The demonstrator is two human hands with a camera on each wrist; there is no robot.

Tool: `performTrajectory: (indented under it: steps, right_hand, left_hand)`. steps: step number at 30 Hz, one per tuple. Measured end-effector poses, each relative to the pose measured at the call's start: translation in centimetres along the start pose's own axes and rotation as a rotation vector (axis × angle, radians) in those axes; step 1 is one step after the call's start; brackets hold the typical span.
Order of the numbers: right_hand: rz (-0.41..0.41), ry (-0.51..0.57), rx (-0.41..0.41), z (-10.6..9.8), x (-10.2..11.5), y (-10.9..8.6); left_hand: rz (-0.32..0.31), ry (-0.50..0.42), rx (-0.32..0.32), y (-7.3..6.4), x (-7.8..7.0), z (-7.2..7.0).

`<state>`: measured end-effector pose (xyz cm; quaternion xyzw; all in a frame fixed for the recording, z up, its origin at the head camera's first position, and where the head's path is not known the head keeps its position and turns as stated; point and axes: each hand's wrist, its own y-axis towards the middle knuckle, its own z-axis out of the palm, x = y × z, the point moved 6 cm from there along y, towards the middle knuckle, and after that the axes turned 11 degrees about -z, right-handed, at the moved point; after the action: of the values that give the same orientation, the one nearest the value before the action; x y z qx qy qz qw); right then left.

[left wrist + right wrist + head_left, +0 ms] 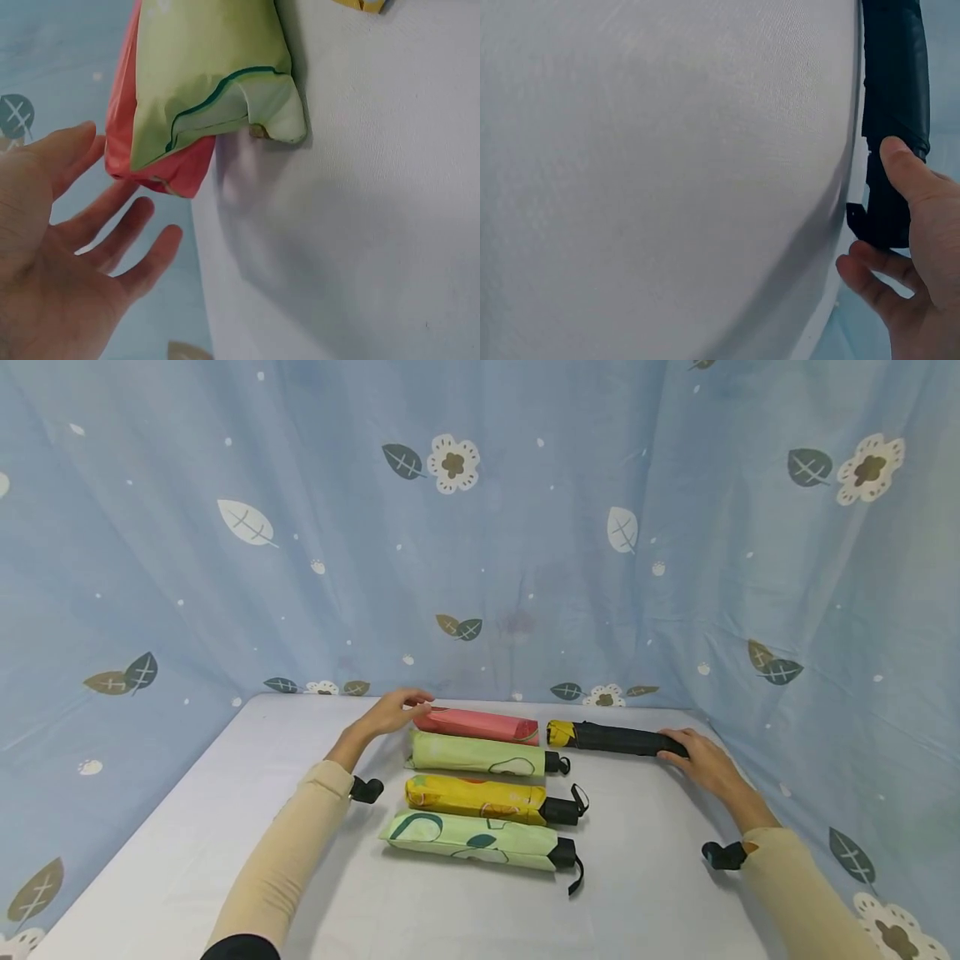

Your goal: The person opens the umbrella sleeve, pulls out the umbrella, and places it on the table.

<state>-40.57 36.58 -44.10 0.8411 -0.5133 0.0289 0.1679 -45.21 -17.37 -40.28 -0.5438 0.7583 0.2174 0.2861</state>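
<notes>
At the back right, my right hand [701,762] grips the right end of a black folding umbrella [618,739] that has a yellow far end. In the right wrist view its thumb lies along the black umbrella [896,82], and some fingers are hidden behind it. My left hand [393,712] is at the left end of a red folded umbrella [476,724]. The left wrist view shows its fingers spread and loosely bent beside the red umbrella [120,135]; whether they touch it I cannot tell. A light green umbrella [476,753] lies alongside the red one.
Nearer on the white table [465,918] lie a yellow umbrella [472,797] and a pale green patterned umbrella [480,842], both with black handles and straps to the right. A blue leaf-and-flower curtain [517,543] hangs round the table's back and sides.
</notes>
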Motion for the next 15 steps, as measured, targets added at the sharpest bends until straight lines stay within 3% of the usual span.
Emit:
performTrajectory:
  steps: [15]
  right_hand:
    - [0.031, 0.011, 0.008, 0.68, -0.08, 0.12]
  left_hand:
    - [0.038, 0.021, -0.037, -0.68, 0.14, -0.92]
